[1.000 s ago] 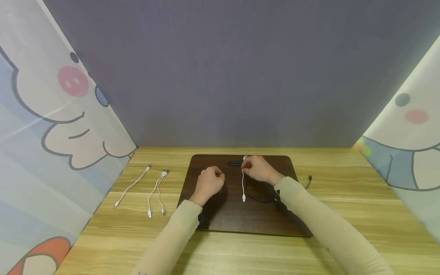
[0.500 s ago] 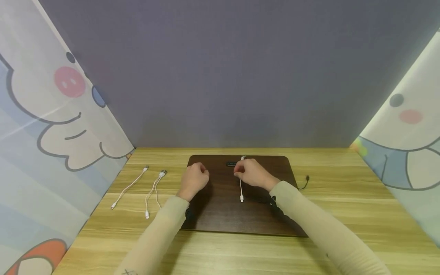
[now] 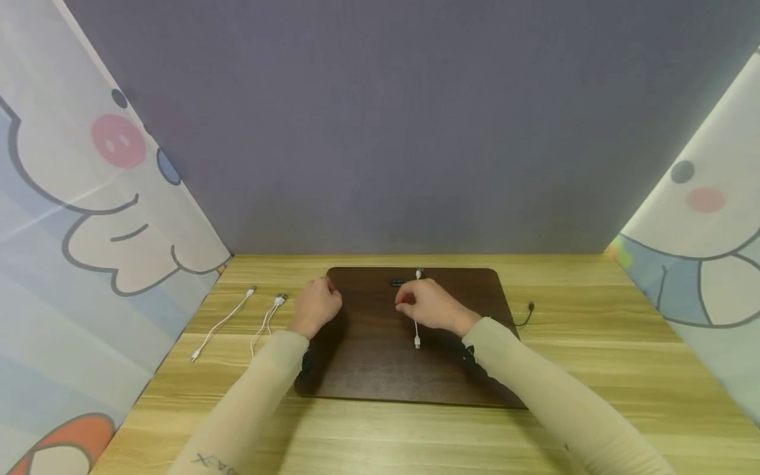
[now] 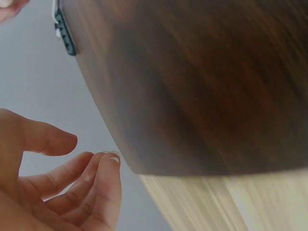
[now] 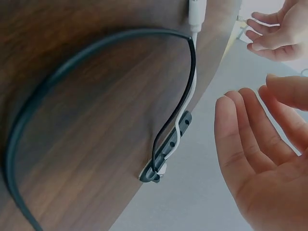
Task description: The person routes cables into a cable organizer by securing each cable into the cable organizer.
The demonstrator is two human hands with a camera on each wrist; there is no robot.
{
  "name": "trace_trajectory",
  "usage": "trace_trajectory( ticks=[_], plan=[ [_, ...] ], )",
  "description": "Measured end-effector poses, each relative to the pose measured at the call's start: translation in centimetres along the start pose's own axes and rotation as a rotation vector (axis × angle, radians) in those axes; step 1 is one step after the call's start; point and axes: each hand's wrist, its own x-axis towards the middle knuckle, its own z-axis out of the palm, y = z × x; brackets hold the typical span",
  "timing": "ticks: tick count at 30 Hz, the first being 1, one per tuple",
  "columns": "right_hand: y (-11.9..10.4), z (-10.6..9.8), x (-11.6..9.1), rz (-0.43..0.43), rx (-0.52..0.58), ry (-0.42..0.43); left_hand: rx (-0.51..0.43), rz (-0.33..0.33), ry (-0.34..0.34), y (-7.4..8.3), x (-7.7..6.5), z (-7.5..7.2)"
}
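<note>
A dark cable clip strip (image 3: 398,282) sits near the far edge of the brown board (image 3: 380,373). In the right wrist view, a white charging cable (image 5: 197,17) and a black cable (image 5: 72,60) both run to one end of this strip (image 5: 169,144). My right hand (image 3: 433,305) hovers over the white cable in the head view, fingers loosely bent and holding nothing. At the board's left edge is my left hand (image 3: 316,307), its fingers relaxed and nothing between them, as the left wrist view shows.
Left of the board, on the wooden table (image 3: 380,435), lie a white cable (image 3: 224,320) and a white splitter cable (image 3: 278,303), the latter partly behind my left forearm. The black cable's plug end (image 3: 531,307) lies right of the board. A grey panel (image 3: 380,132) stands behind the table.
My left hand has moved left, from over the board to its left edge. My right hand has drawn back slightly left and nearer from the clip strip.
</note>
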Motion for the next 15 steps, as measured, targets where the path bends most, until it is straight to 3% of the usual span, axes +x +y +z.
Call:
trace_trajectory(
  ticks=[11, 15],
  plan=[
    [-0.5, 0.7, -0.6, -0.027, -0.071, -0.017, 0.175, -0.066, 0.011, -1.9, 0.7, -2.0],
    [-0.6, 0.8, -0.7, -0.040, -0.127, -0.012, 0.219, -0.090, 0.021, -2.3, 1.0, -2.1]
  ],
)
